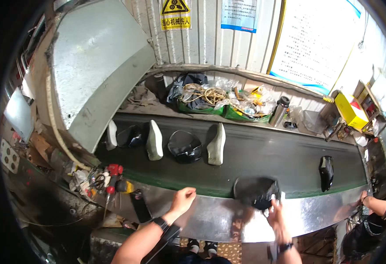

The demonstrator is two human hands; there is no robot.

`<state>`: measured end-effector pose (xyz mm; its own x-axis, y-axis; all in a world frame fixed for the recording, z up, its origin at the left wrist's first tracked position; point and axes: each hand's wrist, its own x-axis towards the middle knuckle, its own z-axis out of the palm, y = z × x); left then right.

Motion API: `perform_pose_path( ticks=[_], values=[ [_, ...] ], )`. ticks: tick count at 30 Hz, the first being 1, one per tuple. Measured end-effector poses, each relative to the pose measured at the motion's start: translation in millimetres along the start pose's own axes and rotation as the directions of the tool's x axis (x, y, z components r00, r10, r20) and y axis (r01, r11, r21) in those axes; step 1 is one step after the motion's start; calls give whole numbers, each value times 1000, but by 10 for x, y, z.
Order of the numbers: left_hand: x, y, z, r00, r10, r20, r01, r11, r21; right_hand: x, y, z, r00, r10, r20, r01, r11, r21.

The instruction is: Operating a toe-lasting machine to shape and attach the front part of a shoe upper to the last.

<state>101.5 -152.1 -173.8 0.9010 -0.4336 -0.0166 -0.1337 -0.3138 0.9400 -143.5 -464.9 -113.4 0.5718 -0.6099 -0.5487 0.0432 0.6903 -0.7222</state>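
Observation:
My right hand [277, 218] grips the near right edge of a glossy black bowl-shaped shell [255, 187], slightly blurred. The shell is over the belt's near edge and the metal ledge. My left hand [183, 201] is curled closed above the ledge, apart from the shell, and nothing shows in it. Farther back on the dark conveyor belt [263, 152] stand pale shoe-shaped pieces [216, 144], alternating with black round shells [185, 146]. A black elongated piece [326, 173] lies toward the belt's right end.
Another person's hand [365, 198] rests by the ledge at far right. Red and yellow power tools [118, 180] lie at left near a black phone-like object [140, 206]. Behind the belt are green trays of rope and plastic [226, 112], a steel flask [280, 111] and a yellow box [350, 110].

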Motion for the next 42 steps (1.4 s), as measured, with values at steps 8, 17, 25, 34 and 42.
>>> perform_pose_path(
  ticks=[8,17,25,34,42],
  values=[
    [1625,-262,1467,972,103,-213,-56,975,214,-1469,928,-1010,972,200,-121,-162,949,269],
    [1126,322,969,938,337,-77,-277,867,415,-1765,735,-426,957,287,32,-286,932,224],
    [-908,801,263,575,674,465,-818,483,312,-1550,221,-544,975,87,204,-108,990,94],
    [-1551,1046,811,675,428,601,-424,892,-159,-2046,-1336,88,954,-16,301,167,860,-483],
    [-1084,2595,587,744,62,665,583,426,-692,-2084,-352,612,923,-93,374,260,866,-427]
  ],
)
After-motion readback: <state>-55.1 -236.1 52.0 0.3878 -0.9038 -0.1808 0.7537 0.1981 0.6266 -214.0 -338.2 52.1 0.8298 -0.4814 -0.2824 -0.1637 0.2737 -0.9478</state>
